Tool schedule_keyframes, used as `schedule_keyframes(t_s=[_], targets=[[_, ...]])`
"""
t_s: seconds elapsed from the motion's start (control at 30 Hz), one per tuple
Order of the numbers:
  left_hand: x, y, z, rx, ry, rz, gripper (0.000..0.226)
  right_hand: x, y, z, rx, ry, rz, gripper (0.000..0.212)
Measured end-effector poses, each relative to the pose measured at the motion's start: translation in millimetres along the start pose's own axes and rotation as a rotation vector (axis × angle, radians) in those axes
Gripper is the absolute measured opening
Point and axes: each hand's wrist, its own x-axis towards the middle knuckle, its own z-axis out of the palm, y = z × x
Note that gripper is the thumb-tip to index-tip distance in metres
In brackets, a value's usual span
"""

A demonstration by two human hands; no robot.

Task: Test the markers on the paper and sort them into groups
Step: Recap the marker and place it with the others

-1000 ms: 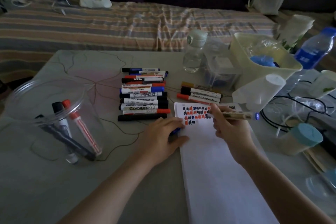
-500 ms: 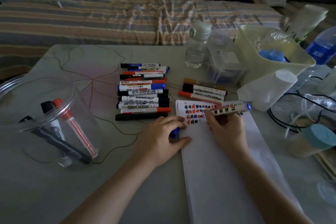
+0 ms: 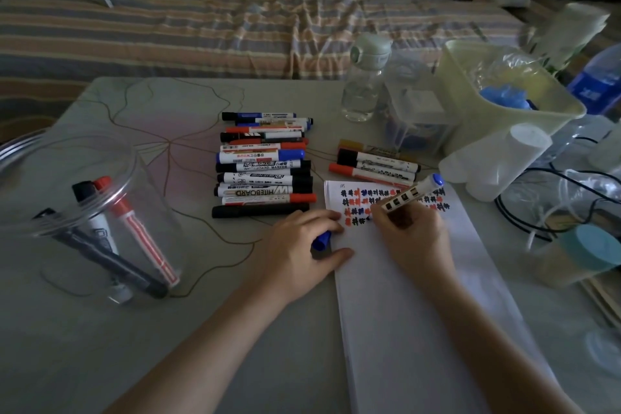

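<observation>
On the paper, near its far end among the rows of red, blue and black test marks, the right hand is pressing down a blue marker. Fingers are curling round the lower barrel in a writing pinch; the tip is hidden behind the fingers, so contact with the paper is likely but cannot be seen. The marker's long axis is running diagonally: blue tail end pointing up and away to the right of the paper, tip end pointing down toward the marks.

Just left of the paper's edge, the left hand is resting on the table, fingers curling round a blue cap, thumb lying on the paper's edge and probably steadying it.

Handling judgement: the marker is looking light, stiff, smooth plastic, a bit slippery; best held low on the barrel near the tip, as now. The paper is thin and floppy, needing pinning while writing.

Left of the paper, the big marker row is lying side by side, axes running left-right. Just beyond the paper's far edge, a small marker group is lying slightly slanted. Well left of the paper, a clear tub is holding a few markers, leaning.
</observation>
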Motion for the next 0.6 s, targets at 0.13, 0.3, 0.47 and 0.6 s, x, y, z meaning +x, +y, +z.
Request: schedule_keyframes(t_s=[0.13, 0.3, 0.47, 0.6], targets=[[0.4, -0.8, 0.2, 0.0, -0.009, -0.007, 0.041, 0.7, 1.0, -0.7, 0.034, 0.039, 0.012, 0.008], [0.3, -0.9, 1.2, 0.011, -0.003, -0.005, 0.041, -0.1, 0.5, -2.4, 0.036, -0.016, 0.012, 0.012], [0.3, -1.5, 1.4, -0.004, 0.008, 0.002, 0.041, -0.9, 0.4, 0.5, 0.012, 0.013, 0.0, 0.017], [0.3, -1.8, 2.0, 0.0, 0.007, -0.01, 0.041, 0.5, 2.1, -0.9, 0.018, 0.043, 0.025, 0.013]])
